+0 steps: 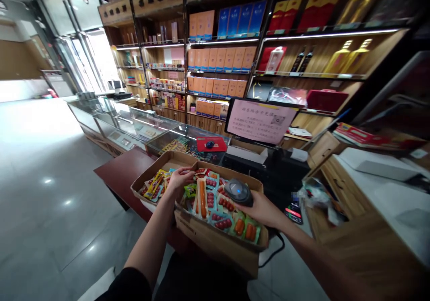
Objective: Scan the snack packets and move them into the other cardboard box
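Note:
In my right hand (264,209) is a dark grey barcode scanner (238,191) with a blue light on top, held over a cardboard box (215,238) of packaged sausages. My left hand (180,180) is at the box's far left side, its fingers closed on the edge of a small red snack packet (200,172). Below the scanner lie a long sausage in clear wrap (202,198), packs of small red sausages (221,220) and green-edged packs (250,231). A second cardboard box (168,160) with yellow and red snack packets (156,184) adjoins it on the left.
The boxes rest on a reddish-brown table (124,169) against a glass display counter (144,122). Behind are a monitor (260,119), a mouse (210,144) on a red mat (218,145) and shelves of boxed goods. A black cable (277,251) hangs at the right; an open drawer (336,193) stands beyond.

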Tool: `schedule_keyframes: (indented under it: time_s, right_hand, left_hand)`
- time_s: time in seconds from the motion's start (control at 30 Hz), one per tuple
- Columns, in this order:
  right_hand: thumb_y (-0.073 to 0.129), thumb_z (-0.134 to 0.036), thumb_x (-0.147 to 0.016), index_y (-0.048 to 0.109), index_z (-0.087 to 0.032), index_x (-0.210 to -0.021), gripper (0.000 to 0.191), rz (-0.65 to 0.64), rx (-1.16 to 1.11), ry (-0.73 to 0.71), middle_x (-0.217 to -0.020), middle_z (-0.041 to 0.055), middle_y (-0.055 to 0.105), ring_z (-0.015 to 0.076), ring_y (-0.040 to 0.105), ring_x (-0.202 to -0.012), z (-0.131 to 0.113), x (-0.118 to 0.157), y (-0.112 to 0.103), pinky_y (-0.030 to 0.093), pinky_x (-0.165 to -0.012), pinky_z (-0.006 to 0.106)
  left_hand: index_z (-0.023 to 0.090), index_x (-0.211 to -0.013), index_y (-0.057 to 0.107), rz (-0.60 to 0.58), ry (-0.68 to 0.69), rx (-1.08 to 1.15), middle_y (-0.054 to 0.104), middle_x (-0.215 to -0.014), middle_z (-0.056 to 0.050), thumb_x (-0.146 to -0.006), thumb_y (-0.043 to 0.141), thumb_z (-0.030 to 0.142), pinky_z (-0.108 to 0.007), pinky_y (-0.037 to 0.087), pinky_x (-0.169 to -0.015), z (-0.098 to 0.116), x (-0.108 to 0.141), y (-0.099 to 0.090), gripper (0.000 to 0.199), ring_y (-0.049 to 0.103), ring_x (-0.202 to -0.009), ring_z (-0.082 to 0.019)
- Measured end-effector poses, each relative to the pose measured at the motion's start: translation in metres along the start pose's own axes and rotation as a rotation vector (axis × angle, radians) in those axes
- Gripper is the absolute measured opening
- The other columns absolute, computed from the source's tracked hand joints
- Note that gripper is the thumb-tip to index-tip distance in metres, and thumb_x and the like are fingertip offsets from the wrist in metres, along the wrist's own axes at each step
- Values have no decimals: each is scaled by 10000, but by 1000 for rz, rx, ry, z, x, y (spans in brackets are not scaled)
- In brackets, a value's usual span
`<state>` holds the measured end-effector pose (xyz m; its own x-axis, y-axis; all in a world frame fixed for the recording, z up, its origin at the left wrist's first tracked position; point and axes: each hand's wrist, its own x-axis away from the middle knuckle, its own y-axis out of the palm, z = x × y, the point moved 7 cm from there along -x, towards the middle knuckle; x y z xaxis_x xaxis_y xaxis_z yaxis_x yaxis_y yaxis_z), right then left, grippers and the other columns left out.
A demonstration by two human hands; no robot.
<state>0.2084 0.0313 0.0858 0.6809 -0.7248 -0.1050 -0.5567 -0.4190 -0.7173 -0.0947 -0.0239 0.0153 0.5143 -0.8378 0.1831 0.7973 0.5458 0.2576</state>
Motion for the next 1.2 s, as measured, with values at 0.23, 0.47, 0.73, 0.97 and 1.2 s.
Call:
schedule_keyframes:
  time_s: [0.23, 0.47, 0.73, 0.97, 1.2]
  right_hand:
    - [717, -435, -760, 683, -183, -1144, 461, 52, -25, 55, -1115, 90, 757, 309, 701, -1051, 3, 19, -16, 544, -915, 400]
    - [726, -437, -755, 716, -185, -1052, 389, 86, -42, 153, -1061, 86, 770, 321, 707, -1025, 23, 41, -23, 553, -866, 382]
    - [720, -429, -755, 691, -153, -1092, 437, 115, -15, 180, -1079, 120, 760, 321, 707, -1014, 45, 52, -22, 545, -881, 398]
    - [724, -417, -751, 698, -156, -1082, 422, 97, -54, 178, -1067, 112, 763, 306, 710, -1002, 36, 46, -19, 544, -885, 387]
    - [731, -432, -756, 711, -176, -1081, 414, 100, -61, 158, -1049, 97, 767, 306, 713, -987, 36, 46, -17, 546, -880, 388]
  left_hand:
    - [122, -954, 715, -328, 58, -354, 724, -786, -68, -610, 855, 303, -242, 521, -590, -26, 0, 95, 413, 678, -678, -163]
    - [197, -927, 763, -701, 266, -1168, 762, -868, -39, -684, 681, 117, -250, 502, -770, -46, 7, 159, 269, 695, -830, -189]
    - [230, -808, 748, -688, 371, -1033, 718, -793, -77, -476, 824, 103, -300, 491, -861, -53, 15, 174, 364, 675, -980, -316]
    - [247, -600, 682, -612, 299, -955, 651, -622, -38, -326, 790, -26, -319, 476, -831, -58, 18, 167, 401, 671, -855, -319]
    - [214, -484, 565, -611, 190, -956, 526, -471, -2, -563, 758, 139, -256, 440, -637, -58, 6, 157, 222, 623, -639, -215]
